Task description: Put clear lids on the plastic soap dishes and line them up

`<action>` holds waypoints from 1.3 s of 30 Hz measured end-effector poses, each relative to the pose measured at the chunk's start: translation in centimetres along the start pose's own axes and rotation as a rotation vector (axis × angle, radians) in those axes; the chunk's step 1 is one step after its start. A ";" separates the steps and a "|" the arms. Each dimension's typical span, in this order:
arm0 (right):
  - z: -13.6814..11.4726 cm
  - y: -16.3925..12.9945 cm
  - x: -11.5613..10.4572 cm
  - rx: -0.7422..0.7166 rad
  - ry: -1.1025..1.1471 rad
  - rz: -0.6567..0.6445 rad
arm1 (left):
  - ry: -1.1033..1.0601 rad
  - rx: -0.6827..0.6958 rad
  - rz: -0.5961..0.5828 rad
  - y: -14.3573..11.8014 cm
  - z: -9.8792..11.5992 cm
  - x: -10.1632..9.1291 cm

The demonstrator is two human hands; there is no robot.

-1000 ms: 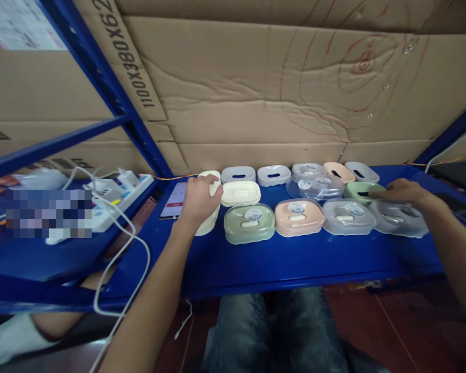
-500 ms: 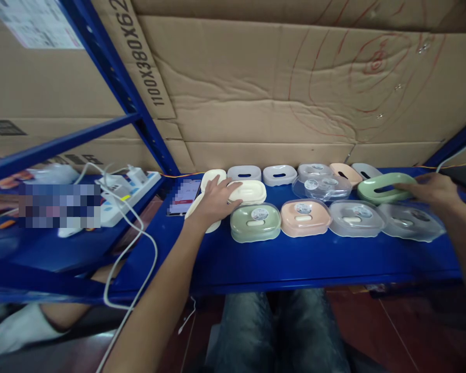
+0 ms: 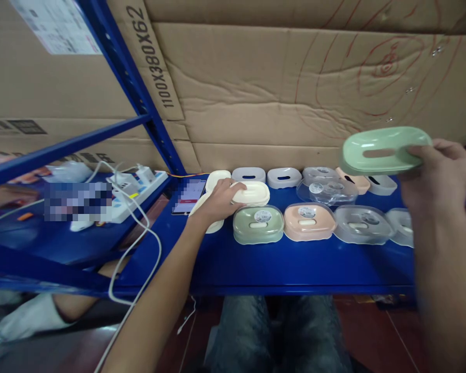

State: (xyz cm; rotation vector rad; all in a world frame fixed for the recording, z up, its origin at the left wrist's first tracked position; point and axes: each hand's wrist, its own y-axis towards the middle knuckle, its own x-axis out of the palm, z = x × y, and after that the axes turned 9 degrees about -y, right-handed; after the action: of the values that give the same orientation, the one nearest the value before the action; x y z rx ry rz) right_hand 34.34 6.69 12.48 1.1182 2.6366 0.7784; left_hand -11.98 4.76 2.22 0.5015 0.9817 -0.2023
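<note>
My right hand (image 3: pixel 437 173) holds a green soap-dish tray (image 3: pixel 382 149) up in the air at the right, above the row of boxes. My left hand (image 3: pixel 216 202) rests on a cream tray (image 3: pixel 250 193) lying on the blue shelf (image 3: pixel 279 264), with another cream piece (image 3: pixel 216 180) just behind it. In front stand closed boxes with clear lids: a green one (image 3: pixel 258 224), a peach one (image 3: pixel 309 221) and a grey one (image 3: pixel 362 224). Grey trays (image 3: pixel 284 177) and loose clear lids (image 3: pixel 326 190) line the back.
A phone (image 3: pixel 189 196) lies left of the cream pieces. A white power strip (image 3: pixel 134 194) with cables sits on the left shelf beside a blue upright post (image 3: pixel 140 98). Cardboard forms the back wall. My knees (image 3: pixel 279 331) are under the shelf; another person's leg (image 3: pixel 42 311) is lower left.
My right hand has lifted the green tray from the shelf up into the air. My left hand has shifted from the cream piece at the left onto the cream tray.
</note>
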 end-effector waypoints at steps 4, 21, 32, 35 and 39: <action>-2.7 -5.9 5.5 0.131 0.371 -0.195 | -0.078 -0.030 0.084 0.0 0.5 -0.8; -2.4 -13.3 7.5 0.022 0.138 -0.360 | -0.366 0.066 0.480 -0.5 3.3 -2.4; -1.6 -14.9 9.1 0.519 0.398 -0.499 | -0.447 0.163 0.311 2.1 9.0 -0.1; -1.4 -14.6 9.1 0.501 0.405 -0.464 | -0.445 0.144 0.387 1.6 7.7 0.1; -0.7 -13.1 8.7 0.471 0.440 -0.334 | -0.582 0.008 0.551 1.6 6.1 -0.3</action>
State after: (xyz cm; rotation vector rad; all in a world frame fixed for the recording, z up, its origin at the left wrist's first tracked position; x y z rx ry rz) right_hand 19.86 4.93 6.52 0.5937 3.3770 0.3734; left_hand -6.98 3.15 5.70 0.6536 0.2545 0.1429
